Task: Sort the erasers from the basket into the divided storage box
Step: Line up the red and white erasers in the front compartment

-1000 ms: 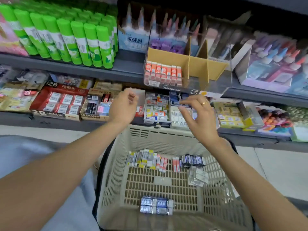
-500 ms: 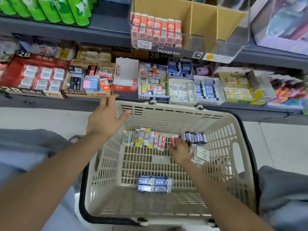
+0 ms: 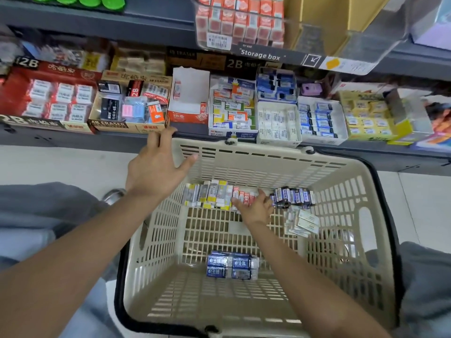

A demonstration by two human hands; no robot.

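Right hand: the right hand (image 3: 256,209) is down inside the basket (image 3: 341,215), fingers stretched forward and touching the red-and-white erasers (image 3: 245,196) at the far wall; whether any finger is curled round one cannot be told.
Left hand: the left hand (image 3: 153,167) rests on the far left corner of the basket rim, fingers straight and spread, holding nothing.
Far row: yellow-and-white erasers (image 3: 212,196) stand left of the red ones, dark blue erasers (image 3: 292,197) just right of the right hand.
Right side of floor: white wrapped erasers (image 3: 302,222) lie in a loose pile near the right wrist.
Near part of floor: a blue eraser pack (image 3: 231,264) lies alone, well apart from the hand.
Storage box: the clear divided storage box (image 3: 317,37) sits on the upper shelf; its left compartment holds a row of orange-red erasers (image 3: 240,18), upright and side by side.
Lower shelf: cardboard display trays of erasers (image 3: 131,106) stand just behind the basket.
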